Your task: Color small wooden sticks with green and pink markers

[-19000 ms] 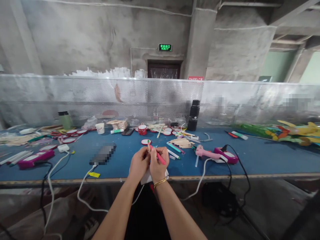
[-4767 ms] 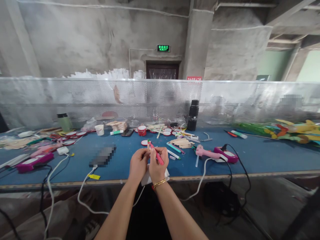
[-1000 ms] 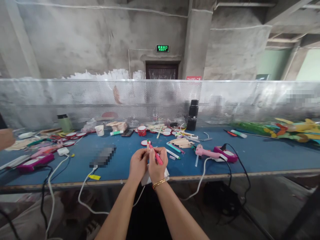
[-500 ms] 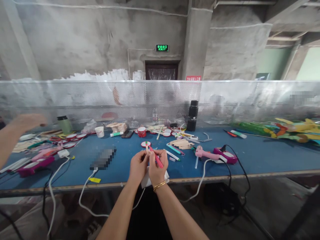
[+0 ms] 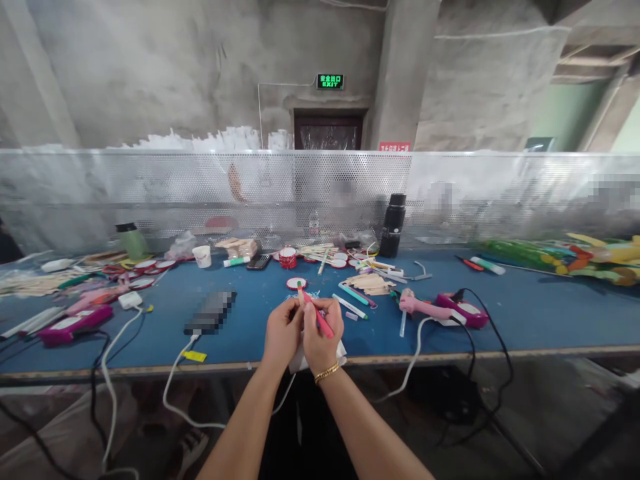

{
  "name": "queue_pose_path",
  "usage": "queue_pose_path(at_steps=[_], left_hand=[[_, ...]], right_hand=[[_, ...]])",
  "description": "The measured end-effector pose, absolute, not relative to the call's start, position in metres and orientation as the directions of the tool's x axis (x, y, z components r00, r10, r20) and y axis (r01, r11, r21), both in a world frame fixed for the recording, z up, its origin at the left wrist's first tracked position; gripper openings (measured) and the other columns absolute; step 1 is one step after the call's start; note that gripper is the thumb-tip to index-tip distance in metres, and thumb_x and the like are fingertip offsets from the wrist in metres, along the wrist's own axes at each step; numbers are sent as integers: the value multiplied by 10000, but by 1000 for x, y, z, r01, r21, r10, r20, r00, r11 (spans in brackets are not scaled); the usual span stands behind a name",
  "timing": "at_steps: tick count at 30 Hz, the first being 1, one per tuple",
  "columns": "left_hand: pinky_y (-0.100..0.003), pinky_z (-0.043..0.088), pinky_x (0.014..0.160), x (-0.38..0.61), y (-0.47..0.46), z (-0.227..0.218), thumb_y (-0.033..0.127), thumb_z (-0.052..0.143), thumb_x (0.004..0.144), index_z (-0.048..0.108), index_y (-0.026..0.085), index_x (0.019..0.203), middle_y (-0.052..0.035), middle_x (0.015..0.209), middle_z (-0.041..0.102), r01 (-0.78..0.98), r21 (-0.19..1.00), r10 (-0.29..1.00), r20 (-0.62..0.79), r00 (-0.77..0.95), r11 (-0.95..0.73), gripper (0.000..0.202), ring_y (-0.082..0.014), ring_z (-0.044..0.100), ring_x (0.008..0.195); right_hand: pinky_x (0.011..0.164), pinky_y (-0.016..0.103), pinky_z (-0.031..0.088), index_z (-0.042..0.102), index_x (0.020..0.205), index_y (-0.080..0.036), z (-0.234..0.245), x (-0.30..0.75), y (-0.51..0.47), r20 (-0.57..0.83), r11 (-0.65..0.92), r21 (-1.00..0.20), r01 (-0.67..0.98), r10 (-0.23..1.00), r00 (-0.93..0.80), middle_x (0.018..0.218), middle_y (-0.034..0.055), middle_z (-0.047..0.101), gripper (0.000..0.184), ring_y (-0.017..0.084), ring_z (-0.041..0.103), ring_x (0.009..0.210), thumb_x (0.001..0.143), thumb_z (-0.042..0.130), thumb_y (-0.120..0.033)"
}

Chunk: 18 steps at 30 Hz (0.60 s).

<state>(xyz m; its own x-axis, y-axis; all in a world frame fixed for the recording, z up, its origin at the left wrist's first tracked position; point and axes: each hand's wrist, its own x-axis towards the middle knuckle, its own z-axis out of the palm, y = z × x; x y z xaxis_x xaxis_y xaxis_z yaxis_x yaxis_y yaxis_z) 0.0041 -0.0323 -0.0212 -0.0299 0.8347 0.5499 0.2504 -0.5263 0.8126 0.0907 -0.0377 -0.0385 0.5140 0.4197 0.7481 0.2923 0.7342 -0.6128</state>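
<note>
Much bare blue tabletop point(image 5: 555, 317) right of pink glue gun point(image 5: 429, 309); less between phone point(image 5: 211, 312) and left hand point(image 5: 281, 330). Both near front edge point(image 5: 450, 355): left fingertips pinch wooden craft stick point(image 5: 301, 293), green-topped; right hand point(image 5: 316, 348) grips pink-red marker point(image 5: 323, 323) beside it.

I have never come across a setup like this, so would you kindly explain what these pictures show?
There is no machine here: a person works bare-handed, and every picture comes from a camera worn on that person's head, looking forward and down. The right hand holds a pink marker; the left hand seems to pinch a small wooden stick, green at its end. On the blue table beyond lie a round white piece with a red rim and a pile of wooden sticks. Farther right is what looks like a pink glue gun; a black bottle stands behind.
</note>
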Motion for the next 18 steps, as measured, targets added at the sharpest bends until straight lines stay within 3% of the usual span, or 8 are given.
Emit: queue_pose_path(at_steps=[18], left_hand=[[-243, 386, 644, 5, -32, -24, 310, 587, 895, 634, 188, 728, 7, 715, 609, 289, 795, 825, 564, -31, -533, 212, -146, 504, 684]], right_hand=[[786, 353, 493, 592, 877, -215, -38, 91, -38, 726, 729, -637, 249, 461, 510, 836, 24, 643, 159, 190, 613, 810, 955, 593, -354]])
